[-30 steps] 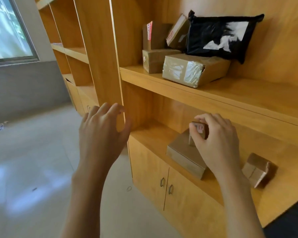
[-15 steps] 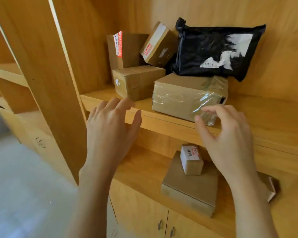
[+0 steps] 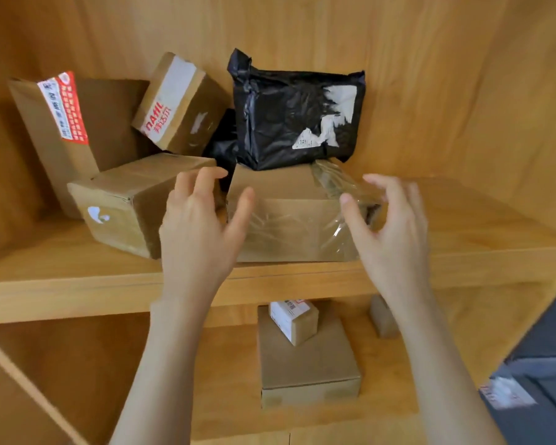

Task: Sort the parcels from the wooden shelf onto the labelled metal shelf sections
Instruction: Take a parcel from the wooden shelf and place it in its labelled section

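While our left hand (image 3: 197,232) and right hand (image 3: 395,229) hover spread, holding nothing, we judge the tape-wrapped brown cardboard parcel (image 3: 297,216) between them needs gripping next.

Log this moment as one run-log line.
stage: reaching | left hand: open | right hand: open | target: tape-wrapped brown cardboard box, upper wooden shelf | contact: none visible

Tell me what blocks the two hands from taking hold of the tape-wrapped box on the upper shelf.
Nothing visible does. The left hand and right hand flank the tape-wrapped box with open space before it. The black mailer bag leans behind, seemingly resting on its back edge.
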The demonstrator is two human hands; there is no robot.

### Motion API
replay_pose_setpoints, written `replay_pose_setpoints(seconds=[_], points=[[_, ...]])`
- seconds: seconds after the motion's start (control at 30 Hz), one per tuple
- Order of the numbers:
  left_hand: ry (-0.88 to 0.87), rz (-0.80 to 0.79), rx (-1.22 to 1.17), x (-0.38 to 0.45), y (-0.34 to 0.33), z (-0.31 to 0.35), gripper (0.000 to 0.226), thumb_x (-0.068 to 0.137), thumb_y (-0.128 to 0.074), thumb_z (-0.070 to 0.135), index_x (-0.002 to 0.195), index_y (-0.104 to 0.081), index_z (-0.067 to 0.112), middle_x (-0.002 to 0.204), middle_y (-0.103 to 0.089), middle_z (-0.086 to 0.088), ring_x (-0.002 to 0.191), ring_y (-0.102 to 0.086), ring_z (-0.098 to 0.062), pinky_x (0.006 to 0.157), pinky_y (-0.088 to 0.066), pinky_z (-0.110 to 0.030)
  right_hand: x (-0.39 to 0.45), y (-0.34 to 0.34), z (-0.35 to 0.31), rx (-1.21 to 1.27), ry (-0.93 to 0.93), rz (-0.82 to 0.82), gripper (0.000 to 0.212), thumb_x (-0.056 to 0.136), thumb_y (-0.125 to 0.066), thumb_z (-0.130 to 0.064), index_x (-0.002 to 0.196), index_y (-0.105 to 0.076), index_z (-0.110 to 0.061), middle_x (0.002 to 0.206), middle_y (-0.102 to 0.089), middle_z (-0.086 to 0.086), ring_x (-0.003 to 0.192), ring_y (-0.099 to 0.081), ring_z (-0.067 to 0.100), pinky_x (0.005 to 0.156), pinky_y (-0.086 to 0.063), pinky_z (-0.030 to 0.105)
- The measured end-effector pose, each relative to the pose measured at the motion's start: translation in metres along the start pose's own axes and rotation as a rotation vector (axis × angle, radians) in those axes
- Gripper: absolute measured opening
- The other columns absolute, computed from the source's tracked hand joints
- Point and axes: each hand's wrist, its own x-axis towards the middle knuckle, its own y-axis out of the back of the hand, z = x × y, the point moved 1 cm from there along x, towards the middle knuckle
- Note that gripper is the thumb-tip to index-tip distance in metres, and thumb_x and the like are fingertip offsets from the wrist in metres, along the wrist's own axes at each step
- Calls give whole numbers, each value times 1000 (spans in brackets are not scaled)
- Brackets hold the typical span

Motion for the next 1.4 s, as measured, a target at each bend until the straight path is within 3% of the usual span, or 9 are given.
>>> replay_pose_setpoints(seconds=[0.13, 0.27, 0.37, 0.53, 0.67, 0.8, 0.93, 1.07, 1.4], points=[[340, -178, -431, 5, -25, -9, 65, 87, -56, 57, 141, -39, 24, 121, -46, 11, 113, -47, -10, 96, -41, -32, 12, -14, 2, 273, -408, -170, 67, 86, -52, -60, 142, -36, -26, 111, -46, -18, 113, -40, 6, 93, -33, 28], [557, -281, -783, 6, -37, -8, 66, 87, -58, 50, 145, -36, 25, 125, -56, 11, 112, -52, -6, 84, -40, -18, 14, -24, 5, 438, -618, -53, 76, 81, -63, -58, 143, -35, -24, 133, -48, -4, 124, -45, 17, 104, -40, 37], [586, -274, -829, 6, -38, -4, 68, 87, -58, 49, 146, -33, 28, 134, -52, 10, 117, -49, -7, 84, -37, -20, 14, -26, 5, 565, -754, -115, 36, 82, -65, -53, 102, -60, -24, 102, -60, -8, 95, -56, 11, 75, -44, 25], [592, -263, -830, 7, -33, 9, 69, 88, -55, 53, 147, -29, 29, 133, -46, 13, 114, -45, -7, 87, -33, -24, 18, -18, 2, 594, -744, -146, 28, 82, -64, -55, 76, -51, -31, 80, -55, -15, 75, -49, -1, 67, -38, 26], [582, -245, -810, 10, -25, 24, 63, 88, -53, 55, 143, -38, 26, 128, -52, 10, 111, -49, -9, 84, -37, -25, 27, 0, -2, 547, -763, -205, 47, 77, -60, -67, 97, -55, -25, 96, -60, -7, 92, -58, 13, 89, -49, 38], [573, -233, -795, 9, -20, 41, 58, 87, -51, 57, 135, -43, 25, 116, -53, 12, 97, -50, -2, 79, -37, -24, 39, 23, -9, 530, -720, -213, 46, 80, -58, -65, 102, -51, -25, 90, -56, -10, 80, -54, 5, 61, -50, 29], [596, -271, -813, 0, -19, 53, 57, 87, -48, 61, 131, -39, 26, 120, -46, 8, 99, -46, -7, 85, -32, -30, 46, 42, -13, 420, -606, -161, 45, 73, -60, -69, 79, -57, -25, 102, -67, 5, 96, -63, 21, 90, -51, 43], [608, -303, -871, -7, -14, 58, 42, 89, -44, 60, 117, -33, 31, 111, -47, 12, 90, -44, 1, 72, -35, -25, 52, 52, -24, 315, -498, -132, 62, 58, -54, -79, 86, -64, -24, 101, -67, -3, 98, -61, 22, 93, -47, 44], [627, -385, -919, -23, -6, 61, 51, 92, -45, 54, 132, -35, 22, 106, -50, 15, 95, -50, 0, 79, -44, -26, 49, 58, -39, 78, -342, 118, 44, 73, -53, -62, 65, -50, -19, 69, -55, -8, 77, -54, 23, 69, -37, 31]])
